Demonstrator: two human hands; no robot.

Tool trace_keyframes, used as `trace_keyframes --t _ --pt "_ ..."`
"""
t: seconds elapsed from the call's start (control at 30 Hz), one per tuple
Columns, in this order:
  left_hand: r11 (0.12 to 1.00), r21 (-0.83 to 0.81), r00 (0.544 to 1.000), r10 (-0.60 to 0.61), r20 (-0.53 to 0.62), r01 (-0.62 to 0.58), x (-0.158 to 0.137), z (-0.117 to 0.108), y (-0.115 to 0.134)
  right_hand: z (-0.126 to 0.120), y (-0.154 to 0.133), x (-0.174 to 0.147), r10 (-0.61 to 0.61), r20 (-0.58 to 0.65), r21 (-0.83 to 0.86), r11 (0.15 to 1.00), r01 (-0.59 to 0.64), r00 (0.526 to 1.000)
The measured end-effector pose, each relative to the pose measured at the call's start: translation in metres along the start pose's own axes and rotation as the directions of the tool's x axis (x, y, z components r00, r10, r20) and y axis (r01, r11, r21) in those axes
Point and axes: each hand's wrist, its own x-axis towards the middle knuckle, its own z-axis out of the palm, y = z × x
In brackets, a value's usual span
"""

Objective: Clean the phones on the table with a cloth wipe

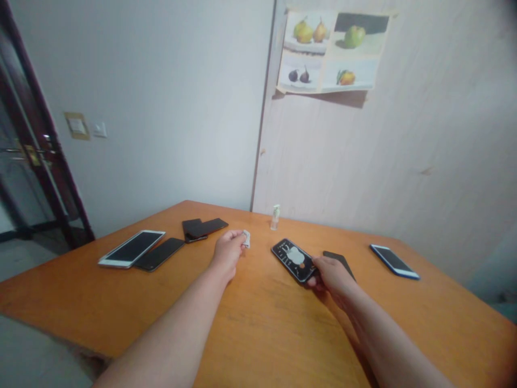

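My right hand (329,272) grips a black phone (291,257) by its near right end, tilted above the table. A white cartoon-like figure and small white marks cover the face turned up; whether this is a screen or a case I cannot tell. Partly behind that hand lies a dark phone (338,261). Between the fingertips of my left hand (229,250) is a small whitish folded cloth or wipe (246,238), just off to the left of the phone. A small clear spray bottle (275,217) stands upright beyond both hands.
On the wooden table (258,334), a white tablet (132,248) and a black phone (160,254) lie at left. Two dark phones (208,228) overlap farther back. A blue-edged white phone (394,261) lies at right. The wall (181,108) rises behind the table.
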Motion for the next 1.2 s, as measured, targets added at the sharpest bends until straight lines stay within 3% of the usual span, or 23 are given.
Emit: trace_keyframes --t 0.27,0.43,0.5,0.6,0.77,0.9,1.03,1.2 --pt "1.000 -0.011 1.000 0.017 -0.001 -0.017 -0.001 -0.002 0.005 0.004 -0.019 -0.013 -0.138 0.138 0.252 0.963 0.100 0.981" --pt "1.000 -0.004 1.000 0.022 -0.007 -0.022 -0.001 -0.002 0.005 0.005 -0.023 -0.017 -0.182 0.145 0.283 0.950 0.136 0.973" --pt "1.000 -0.001 1.000 0.020 -0.006 -0.020 -0.001 -0.002 0.005 0.008 -0.021 -0.017 -0.215 0.075 0.170 0.965 0.200 0.974" --pt "1.000 -0.002 1.000 0.011 0.006 -0.011 -0.002 -0.001 0.005 0.015 -0.018 -0.017 -0.286 -0.052 -0.143 0.950 0.277 0.957" --pt "1.000 -0.014 0.999 -0.008 0.037 0.008 -0.004 0.001 0.006 0.031 -0.012 -0.019 -0.373 -0.077 -0.553 0.788 0.272 0.924" --pt "1.000 -0.011 0.998 -0.016 0.067 0.017 -0.008 0.004 0.006 0.040 -0.007 -0.022 -0.386 0.015 -0.613 0.725 0.313 0.923" --pt "1.000 0.007 0.996 -0.012 0.094 0.012 -0.011 0.007 0.005 0.041 -0.008 -0.024 -0.348 0.090 -0.619 0.715 0.326 0.933" --pt "0.998 0.064 0.993 0.006 0.115 -0.013 -0.010 0.007 0.004 0.018 -0.016 -0.018 -0.328 -0.050 -0.696 0.689 0.203 0.943"
